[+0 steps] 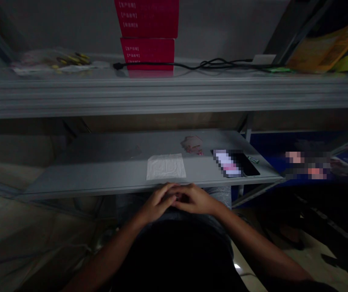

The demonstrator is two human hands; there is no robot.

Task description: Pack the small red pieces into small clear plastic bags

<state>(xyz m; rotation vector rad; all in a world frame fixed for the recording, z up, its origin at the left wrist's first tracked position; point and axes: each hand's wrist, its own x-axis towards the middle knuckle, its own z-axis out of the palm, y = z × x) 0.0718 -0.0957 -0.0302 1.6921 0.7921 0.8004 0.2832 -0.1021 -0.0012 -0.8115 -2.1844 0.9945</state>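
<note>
My left hand [161,201] and my right hand [196,199] rest together over my lap, just below the front edge of the grey shelf [101,166]. Their fingers are curled and meet in the middle. A tiny spot shows between the fingertips, but I cannot make out whether it is a held object. Beyond the hands lies a flat, creased white sheet [165,166], apart from them. Behind it sits a small pinkish heap with red beads [193,146]. A phone with a lit screen [228,163], partly pixelated, lies to the right beside a dark phone-like slab [248,165].
A faint clear plastic piece [133,152] lies on the left of the shelf. The upper shelf [149,95] overhangs it and carries red boxes [149,50], a black cable [210,64] and a plastic bag [49,61]. Another person's pixelated hands [309,164] are at the right.
</note>
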